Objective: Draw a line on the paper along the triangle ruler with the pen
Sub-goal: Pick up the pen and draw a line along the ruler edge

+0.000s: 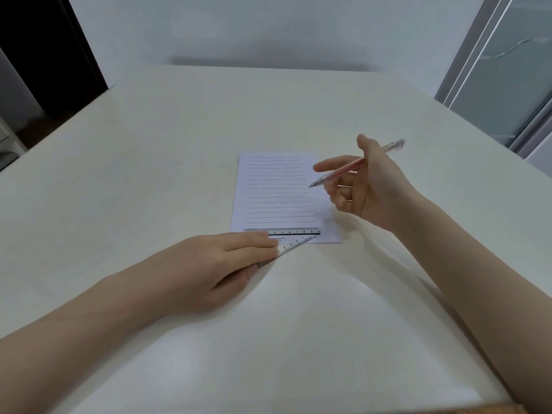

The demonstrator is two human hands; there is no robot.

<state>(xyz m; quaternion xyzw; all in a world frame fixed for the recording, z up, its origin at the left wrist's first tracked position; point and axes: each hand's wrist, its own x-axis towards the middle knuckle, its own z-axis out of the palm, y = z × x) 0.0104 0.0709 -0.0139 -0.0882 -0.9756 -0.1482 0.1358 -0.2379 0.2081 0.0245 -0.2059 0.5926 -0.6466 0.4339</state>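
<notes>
The paper (276,192) already carries many drawn lines above the ruler (294,234), which lies across its bottom edge. The left hand (215,264) presses it flat, fingers (254,239) close together on its left part. The right hand (367,186) pinches the pen (343,170) loosely, tip raised off the page, well above the ruler's top edge. By my reckoning the next line there is not yet started

— What was held down at the sheet's near edge?
— The triangle ruler (294,238) was pressed onto the paper (276,192) by the left hand (209,264).
— And the pen (352,167)?
— It was gripped by the right hand (370,186), tip raised above the paper.
</notes>
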